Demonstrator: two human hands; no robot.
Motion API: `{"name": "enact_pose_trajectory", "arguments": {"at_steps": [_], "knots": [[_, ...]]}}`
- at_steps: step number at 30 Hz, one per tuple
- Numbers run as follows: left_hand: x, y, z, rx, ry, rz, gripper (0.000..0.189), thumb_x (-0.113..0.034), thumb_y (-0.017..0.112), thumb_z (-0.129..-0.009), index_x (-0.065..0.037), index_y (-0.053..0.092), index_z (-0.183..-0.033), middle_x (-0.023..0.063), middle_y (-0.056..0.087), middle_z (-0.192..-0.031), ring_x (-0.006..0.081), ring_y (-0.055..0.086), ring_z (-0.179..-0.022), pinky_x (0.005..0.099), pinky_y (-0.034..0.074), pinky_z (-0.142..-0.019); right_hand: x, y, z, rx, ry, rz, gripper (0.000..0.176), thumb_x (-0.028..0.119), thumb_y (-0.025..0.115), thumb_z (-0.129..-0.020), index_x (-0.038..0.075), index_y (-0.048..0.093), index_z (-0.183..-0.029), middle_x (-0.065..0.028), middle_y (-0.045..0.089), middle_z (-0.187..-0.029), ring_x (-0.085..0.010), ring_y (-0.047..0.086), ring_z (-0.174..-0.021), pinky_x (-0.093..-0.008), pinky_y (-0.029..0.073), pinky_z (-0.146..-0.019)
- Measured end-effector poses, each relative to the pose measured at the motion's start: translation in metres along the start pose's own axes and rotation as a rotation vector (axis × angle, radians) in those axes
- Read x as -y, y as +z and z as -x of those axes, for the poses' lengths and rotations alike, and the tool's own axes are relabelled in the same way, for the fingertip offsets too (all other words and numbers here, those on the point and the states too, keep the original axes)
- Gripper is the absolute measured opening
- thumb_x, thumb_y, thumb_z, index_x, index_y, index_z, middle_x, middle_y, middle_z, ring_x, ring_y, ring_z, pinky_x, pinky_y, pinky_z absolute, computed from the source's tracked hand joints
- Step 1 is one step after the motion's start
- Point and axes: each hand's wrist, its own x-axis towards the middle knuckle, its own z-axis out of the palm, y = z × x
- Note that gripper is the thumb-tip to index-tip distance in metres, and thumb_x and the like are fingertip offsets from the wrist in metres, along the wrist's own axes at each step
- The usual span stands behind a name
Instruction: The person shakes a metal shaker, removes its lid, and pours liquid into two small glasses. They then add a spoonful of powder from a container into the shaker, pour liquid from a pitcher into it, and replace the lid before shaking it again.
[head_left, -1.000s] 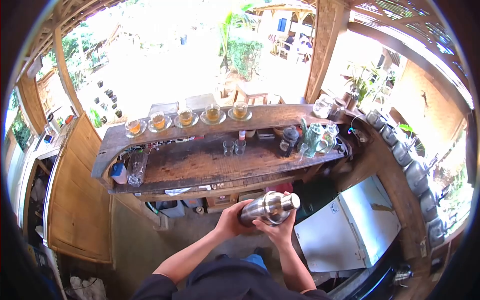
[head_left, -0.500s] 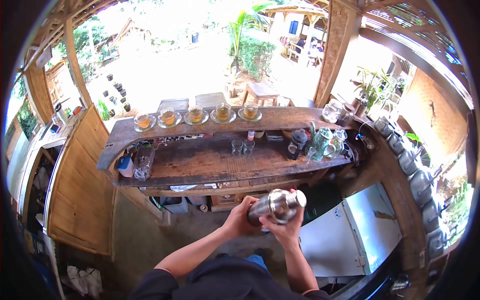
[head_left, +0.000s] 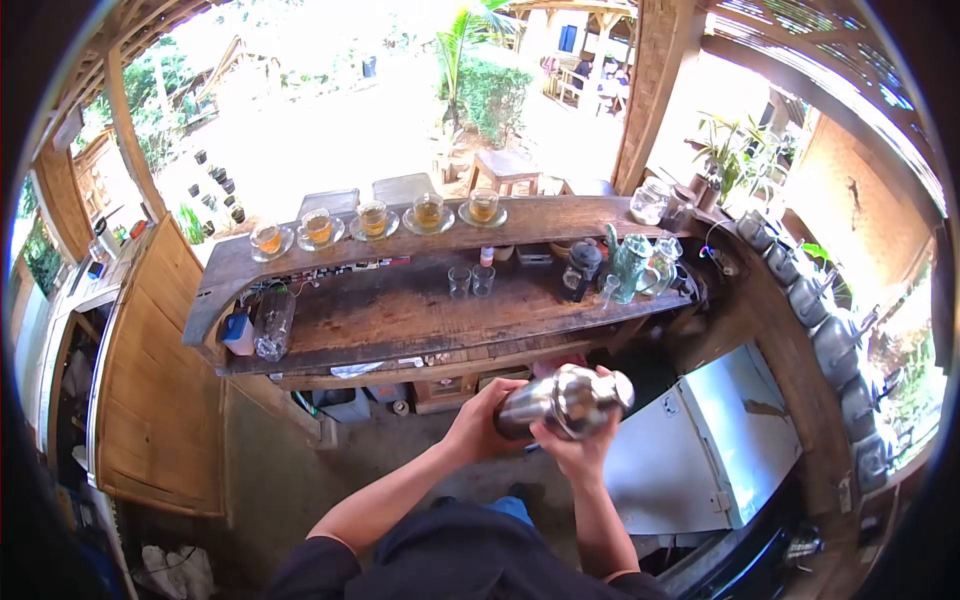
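Observation:
A shiny metal cocktail shaker (head_left: 556, 400) is held between my two hands in front of the counter, tilted with its capped end toward the right. My left hand (head_left: 482, 422) wraps round the shaker's wide base. Near the cap, my right hand (head_left: 582, 448) grips the shaker from below and the right side. The shaker is slightly smeared by motion. Beyond it, two clear empty glasses (head_left: 483, 281) stand on the lower wooden counter (head_left: 400, 315).
Several glass cups of amber drink (head_left: 428, 211) on saucers line the raised shelf. A French press (head_left: 581, 268), a green pitcher (head_left: 630, 265) and a jar (head_left: 650, 202) stand at the right. Several metal kettles (head_left: 836, 343) line the right ledge above a white chest (head_left: 700, 450).
The shaker and both hands have moved a little to the right and up, and the shaker lies closer to level. The view has shifted slightly.

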Motion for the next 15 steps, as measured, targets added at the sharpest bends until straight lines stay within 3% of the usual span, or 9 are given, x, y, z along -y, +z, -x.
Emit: {"name": "enact_pose_trajectory", "arguments": {"at_steps": [2,3,4,5,8,10,12,14,15], "knots": [[-0.040,-0.008,-0.007,0.000,0.099,-0.008,0.079,-0.011,0.091,-0.065,-0.007,0.053,-0.134,0.0126,0.066,-0.123,0.0312,0.067,-0.113,0.0400,0.054,-0.097,0.020,-0.017,-0.004,0.045,-0.360,0.151,0.111,0.033,0.102,-0.056,0.004,0.036,-0.141,-0.0164,0.052,-0.133,-0.0276,0.057,-0.125,-0.0404,0.049,-0.107],[-0.059,-0.011,-0.013,-0.037,0.352,-0.132,0.079,-0.012,0.092,-0.065,-0.007,0.054,-0.134,0.0128,0.066,-0.125,0.0295,0.067,-0.112,0.0393,0.055,-0.094,0.028,-0.005,-0.001,-0.090,-0.390,-0.117,0.119,0.043,0.103,-0.050,0.003,0.035,-0.140,-0.0199,0.053,-0.131,-0.0319,0.062,-0.121,-0.0445,0.053,-0.103],[-0.071,-0.014,-0.018,-0.076,0.607,-0.257,0.079,-0.013,0.094,-0.066,-0.007,0.054,-0.133,0.0130,0.066,-0.126,0.0277,0.068,-0.110,0.0386,0.055,-0.092,0.030,-0.013,-0.002,-0.055,-0.569,-0.086,0.137,0.053,0.098,-0.059,0.010,0.009,-0.154,-0.0234,0.045,-0.136,-0.0366,0.065,-0.115,-0.0470,0.056,-0.099],[-0.075,-0.016,-0.020,-0.075,0.668,-0.265,0.078,-0.010,0.093,-0.064,-0.008,0.055,-0.132,0.0130,0.066,-0.126,0.0313,0.067,-0.110,0.0390,0.056,-0.091,0.029,-0.014,-0.002,-0.019,-0.598,-0.150,0.135,0.054,0.097,-0.061,0.009,0.009,-0.153,-0.0235,0.045,-0.136,-0.0369,0.065,-0.116,-0.0474,0.056,-0.099],[-0.044,-0.007,-0.012,-0.121,0.465,-0.188,0.078,-0.011,0.094,-0.064,-0.008,0.055,-0.131,0.0120,0.067,-0.123,0.0291,0.068,-0.110,0.0386,0.055,-0.093,0.002,-0.003,-0.011,0.048,-0.622,-0.078,0.120,0.040,0.095,-0.070,0.006,0.015,-0.153,-0.0204,0.045,-0.141,-0.0328,0.062,-0.119,-0.0442,0.053,-0.102],[-0.002,0.004,0.001,-0.050,0.215,-0.054,0.080,-0.013,0.096,-0.063,-0.008,0.054,-0.131,0.0119,0.068,-0.122,0.0269,0.067,-0.112,0.0373,0.054,-0.096,-0.014,-0.014,-0.001,0.093,-0.278,0.481,0.113,0.032,0.097,-0.069,0.004,0.026,-0.151,-0.0172,0.047,-0.142,-0.0269,0.059,-0.122,-0.0385,0.049,-0.104],[0.012,0.010,0.007,0.001,-0.070,0.053,0.084,-0.015,0.098,-0.061,-0.006,0.054,-0.132,0.0112,0.068,-0.124,0.0251,0.067,-0.114,0.0361,0.053,-0.099,-0.015,-0.003,0.001,0.032,0.110,0.092,0.107,0.026,0.098,-0.066,0.002,0.034,-0.149,-0.0143,0.051,-0.140,-0.0233,0.056,-0.124,-0.0355,0.046,-0.106],[-0.009,0.005,-0.001,-0.010,-0.014,0.092,0.084,-0.016,0.097,-0.061,-0.006,0.055,-0.133,0.0109,0.068,-0.124,0.0268,0.067,-0.114,0.0369,0.054,-0.098,-0.006,-0.011,0.004,0.029,-0.182,0.175,0.109,0.026,0.096,-0.067,0.003,0.032,-0.151,-0.0146,0.050,-0.137,-0.0245,0.056,-0.123,-0.0383,0.048,-0.106],[-0.029,-0.002,-0.005,-0.029,0.200,-0.032,0.082,-0.016,0.097,-0.061,-0.006,0.057,-0.132,0.0109,0.068,-0.124,0.0279,0.068,-0.113,0.0372,0.055,-0.097,0.003,-0.019,0.004,0.077,-0.293,0.160,0.114,0.032,0.096,-0.067,0.004,0.027,-0.153,-0.0160,0.048,-0.138,-0.0265,0.057,-0.123,-0.0397,0.049,-0.106]]}}
